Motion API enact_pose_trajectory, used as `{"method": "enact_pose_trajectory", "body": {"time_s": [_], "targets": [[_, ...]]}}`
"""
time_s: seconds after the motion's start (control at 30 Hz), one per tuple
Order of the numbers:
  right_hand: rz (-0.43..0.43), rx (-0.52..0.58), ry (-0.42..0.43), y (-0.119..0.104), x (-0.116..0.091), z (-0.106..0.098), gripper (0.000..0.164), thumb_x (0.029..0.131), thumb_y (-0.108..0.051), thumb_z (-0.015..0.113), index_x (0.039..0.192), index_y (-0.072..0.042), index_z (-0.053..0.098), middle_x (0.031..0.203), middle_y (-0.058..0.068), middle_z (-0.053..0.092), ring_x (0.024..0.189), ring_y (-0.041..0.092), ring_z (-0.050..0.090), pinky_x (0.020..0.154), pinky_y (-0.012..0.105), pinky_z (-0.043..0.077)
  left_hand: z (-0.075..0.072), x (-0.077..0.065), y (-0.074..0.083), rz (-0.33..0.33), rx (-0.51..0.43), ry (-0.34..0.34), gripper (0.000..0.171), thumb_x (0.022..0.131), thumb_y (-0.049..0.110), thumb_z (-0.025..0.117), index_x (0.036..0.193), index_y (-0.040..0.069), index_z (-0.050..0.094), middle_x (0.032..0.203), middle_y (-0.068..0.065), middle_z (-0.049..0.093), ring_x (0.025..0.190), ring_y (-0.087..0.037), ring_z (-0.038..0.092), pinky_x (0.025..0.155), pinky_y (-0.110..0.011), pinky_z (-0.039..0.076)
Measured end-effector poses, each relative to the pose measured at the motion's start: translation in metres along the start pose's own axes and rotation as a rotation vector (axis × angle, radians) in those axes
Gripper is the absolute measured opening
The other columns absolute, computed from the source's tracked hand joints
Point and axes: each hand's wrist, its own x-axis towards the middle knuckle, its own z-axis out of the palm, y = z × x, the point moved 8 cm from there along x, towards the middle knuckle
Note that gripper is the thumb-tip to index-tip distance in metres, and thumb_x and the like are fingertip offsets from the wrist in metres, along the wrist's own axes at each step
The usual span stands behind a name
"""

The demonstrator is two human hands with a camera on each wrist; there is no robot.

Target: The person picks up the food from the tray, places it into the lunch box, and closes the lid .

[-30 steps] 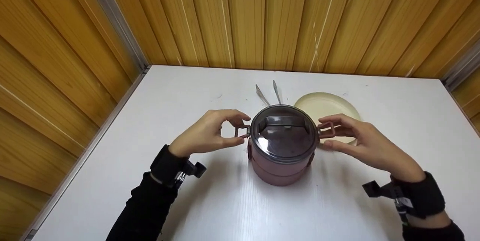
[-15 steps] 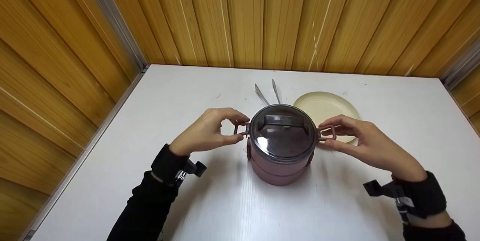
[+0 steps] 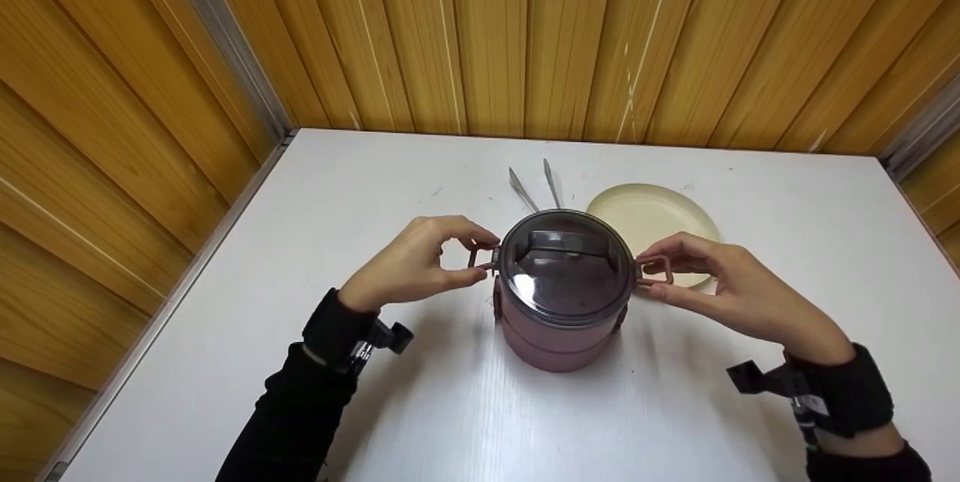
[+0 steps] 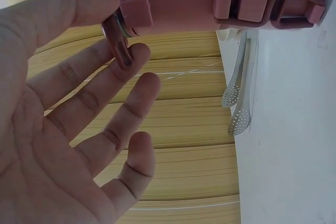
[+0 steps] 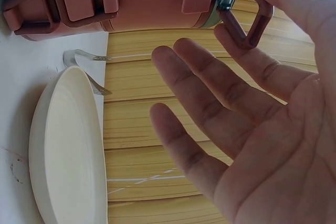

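Note:
A pink stacked lunch box (image 3: 562, 339) with a dark see-through lid (image 3: 568, 268) stands upright on the table. The lid's two side clips are flipped outward. My left hand (image 3: 420, 260) holds the left clip (image 4: 116, 43) between thumb and fingers; its ring and little fingers are free in the left wrist view. At the other side, my right hand (image 3: 724, 279) has thumb and index finger at the right clip (image 5: 247, 17), while its remaining fingers spread loosely. Lower clips (image 4: 247, 3) on the box's side lie flat against the body. What is inside the box is hidden.
Behind the box lie metal tongs (image 4: 240, 87) with perforated ends, partly hidden by it in the head view. A cream plate (image 3: 637, 204) rests at the back right, partly covered by the box and right hand. Wood-patterned walls (image 3: 487, 39) border the white table (image 3: 375, 174).
The right clip tilts slightly lower and outward, with my right fingers shifting a little along with it. My left hand and the lunch box stay nearly in place.

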Motion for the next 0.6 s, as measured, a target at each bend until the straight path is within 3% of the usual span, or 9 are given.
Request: {"method": "enact_pose_trajectory", "body": {"time_s": [0.33,0.6], "targets": [[-0.010,-0.038,0.006,0.0025,-0.0025,-0.0018,0.029,0.098,-0.022,0.081,0.124,-0.032,0.073,0.121,-0.013,0.078,0.113,0.011,0.075,0.087,0.022,0.059,0.0056,-0.0005,-0.0040,-0.009,-0.002,-0.009,0.030,0.095,0.020,0.082,0.125,0.024,0.079,0.117,0.013,0.079,0.104,-0.008,0.070,0.074,-0.024,0.047],[-0.045,-0.036,-0.001,0.0017,-0.0016,0.0036,0.031,0.095,-0.021,0.084,0.124,-0.029,0.075,0.118,-0.014,0.077,0.111,0.006,0.074,0.094,0.020,0.059,0.0097,-0.0009,-0.0068,-0.018,-0.022,-0.004,0.029,0.095,0.023,0.083,0.123,0.026,0.079,0.115,0.016,0.079,0.104,-0.009,0.071,0.076,-0.028,0.050]]}}
